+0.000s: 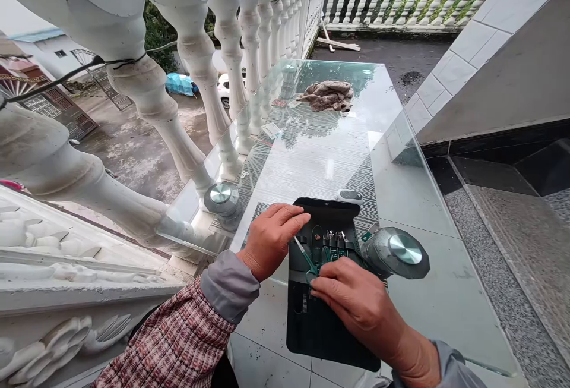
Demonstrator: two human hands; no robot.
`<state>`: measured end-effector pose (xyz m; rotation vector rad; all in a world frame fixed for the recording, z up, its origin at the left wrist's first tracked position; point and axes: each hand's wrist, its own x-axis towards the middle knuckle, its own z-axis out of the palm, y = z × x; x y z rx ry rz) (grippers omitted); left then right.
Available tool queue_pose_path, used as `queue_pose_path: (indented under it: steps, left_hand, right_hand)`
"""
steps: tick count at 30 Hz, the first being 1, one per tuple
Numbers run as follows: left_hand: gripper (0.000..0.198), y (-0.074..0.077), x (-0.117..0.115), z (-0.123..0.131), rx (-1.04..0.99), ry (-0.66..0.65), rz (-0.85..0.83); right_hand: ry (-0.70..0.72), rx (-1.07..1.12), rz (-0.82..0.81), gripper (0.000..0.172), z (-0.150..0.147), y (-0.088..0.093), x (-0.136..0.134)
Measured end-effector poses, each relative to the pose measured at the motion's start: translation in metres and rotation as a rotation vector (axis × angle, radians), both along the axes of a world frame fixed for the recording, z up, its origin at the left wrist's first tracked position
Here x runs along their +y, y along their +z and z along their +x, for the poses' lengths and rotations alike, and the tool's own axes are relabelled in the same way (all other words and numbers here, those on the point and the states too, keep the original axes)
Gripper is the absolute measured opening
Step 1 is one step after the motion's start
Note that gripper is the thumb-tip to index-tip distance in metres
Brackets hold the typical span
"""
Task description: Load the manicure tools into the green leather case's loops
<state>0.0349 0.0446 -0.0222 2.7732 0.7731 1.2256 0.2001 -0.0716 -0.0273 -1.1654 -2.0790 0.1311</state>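
Observation:
A black tool case lies open on the near end of a glass table. Several small metal tools with green handles sit in its loops. My left hand rests on the case's left edge, fingers curled against it. My right hand lies over the middle of the case, its fingers pinched on a thin green-handled tool that points up and left toward my left fingers.
A round metal table fitting sits right beside the case, another at the left corner. A crumpled brown cloth lies at the far end. White balusters run along the left; a tiled wall stands right.

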Motion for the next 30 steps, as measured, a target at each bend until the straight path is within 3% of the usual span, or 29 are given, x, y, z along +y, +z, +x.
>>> queue_pose_path:
  steps: [7, 18, 30]
  left_hand:
    - [0.029, -0.002, 0.000, -0.001, 0.058, 0.017, -0.068]
    - [0.025, -0.002, -0.003, 0.001, 0.521, 0.114, -0.242]
    - [0.025, -0.003, -0.003, 0.001, 0.571, 0.125, -0.247]
  right_hand:
    - [0.016, -0.062, 0.027, 0.013, -0.012, 0.000, -0.004]
    - [-0.059, -0.166, 0.097, 0.019, -0.022, -0.008, -0.007]
    - [-0.101, -0.219, 0.087, 0.023, -0.024, -0.011, -0.005]
